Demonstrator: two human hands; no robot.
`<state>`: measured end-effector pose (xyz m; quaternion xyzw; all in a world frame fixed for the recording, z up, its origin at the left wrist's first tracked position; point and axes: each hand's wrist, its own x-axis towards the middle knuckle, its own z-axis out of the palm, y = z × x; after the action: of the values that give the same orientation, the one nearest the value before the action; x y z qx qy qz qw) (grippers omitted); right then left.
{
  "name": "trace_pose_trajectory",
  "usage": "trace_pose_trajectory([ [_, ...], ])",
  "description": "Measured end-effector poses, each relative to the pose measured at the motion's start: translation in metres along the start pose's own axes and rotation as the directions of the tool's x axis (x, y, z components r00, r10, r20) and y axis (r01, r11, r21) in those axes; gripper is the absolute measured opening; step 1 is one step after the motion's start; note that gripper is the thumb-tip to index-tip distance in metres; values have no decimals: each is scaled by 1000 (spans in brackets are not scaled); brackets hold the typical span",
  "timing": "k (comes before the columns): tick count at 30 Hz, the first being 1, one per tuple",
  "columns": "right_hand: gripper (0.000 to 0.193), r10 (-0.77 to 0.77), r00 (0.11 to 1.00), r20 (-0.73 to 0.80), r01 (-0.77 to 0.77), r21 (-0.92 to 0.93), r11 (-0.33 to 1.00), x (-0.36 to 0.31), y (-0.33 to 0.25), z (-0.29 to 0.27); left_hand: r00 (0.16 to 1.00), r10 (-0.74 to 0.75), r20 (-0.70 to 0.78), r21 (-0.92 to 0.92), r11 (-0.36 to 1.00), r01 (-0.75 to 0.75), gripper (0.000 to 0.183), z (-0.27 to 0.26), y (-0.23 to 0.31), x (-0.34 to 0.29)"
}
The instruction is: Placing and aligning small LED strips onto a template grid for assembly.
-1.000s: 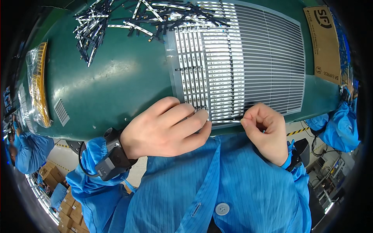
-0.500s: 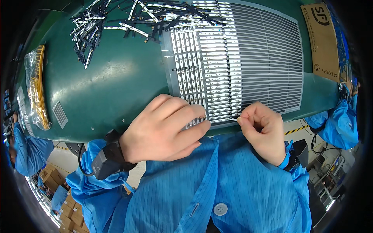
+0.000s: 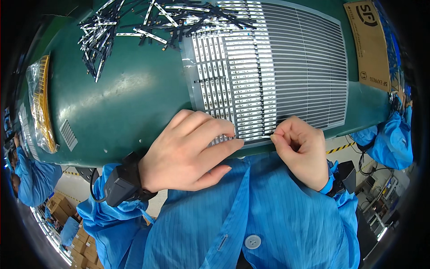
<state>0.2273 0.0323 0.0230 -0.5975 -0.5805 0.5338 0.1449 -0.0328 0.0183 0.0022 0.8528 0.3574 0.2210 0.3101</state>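
A flat sheet (image 3: 309, 67) lies before me, covered with rows of narrow white strips bearing small dark components on its left part and grey stripes on its right. Over its lower left corner lies my left hand (image 3: 190, 150), palm down, fingers apart, its fingertips touching the strips at the near edge. My right hand (image 3: 302, 150) is closed in a pinch of thumb and forefinger on the end of a thin white strip (image 3: 267, 137) at the near edge of the sheet. The fingertips hide that end of the strip.
A tangled pile of loose black and white strips (image 3: 98, 40) spreads across the far left and onto the sheet. At the left lie a clear bag of yellow strips (image 3: 41, 107) and a small striped piece (image 3: 68, 134). A cardboard box (image 3: 369, 45) stands far right.
The view has shifted slightly. My left thumb has moved a little away from the fingers. My right hand keeps its pinch in nearly the same place.
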Motion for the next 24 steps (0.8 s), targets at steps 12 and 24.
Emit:
trace_pose_trajectory([
  [12, 8, -52, 999, -6, 49, -187, 981, 1, -9, 0, 1000, -23, 8, -38, 999, 23, 37, 0, 0, 1],
  [24, 15, -182, 982, 44, 178, -518, 837, 7, -16, -2, 999, -32, -28, -38, 999, 31, 43, 2, -1, -3],
])
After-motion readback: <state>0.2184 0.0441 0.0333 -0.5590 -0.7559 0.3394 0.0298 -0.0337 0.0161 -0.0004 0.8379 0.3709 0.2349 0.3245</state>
